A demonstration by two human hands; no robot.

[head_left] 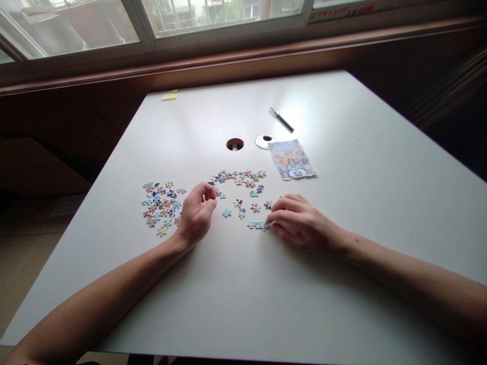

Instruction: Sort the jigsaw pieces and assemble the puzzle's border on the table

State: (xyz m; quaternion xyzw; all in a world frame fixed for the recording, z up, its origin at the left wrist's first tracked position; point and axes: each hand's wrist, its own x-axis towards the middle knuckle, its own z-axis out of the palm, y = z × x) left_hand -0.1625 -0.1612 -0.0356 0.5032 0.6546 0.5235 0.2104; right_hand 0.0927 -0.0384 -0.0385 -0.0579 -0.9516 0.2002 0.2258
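Note:
Toward the middle of the white table, my left hand [197, 213] is closed, thumb against curled fingers. Whatever is in it, if anything, is hidden. Just left of it lies a loose pile of jigsaw pieces [160, 205]. My right hand [294, 220] has bent fingers, with the fingertips closed at the right end of a short joined strip of light-blue jigsaw pieces [257, 225]. Between the hands are a light-blue corner-like jigsaw piece [227, 213], a small joined cluster [239, 205] and a few single pieces. A curved band of jigsaw pieces [243, 176] lies beyond them.
A printed picture sheet [292, 159] lies beyond my right hand, with a dark pen [282, 119] farther back. A round cable hole [235, 144] and its ring cover [265, 141] are mid-table. Yellow tape [169, 95] marks the far-left edge below the window.

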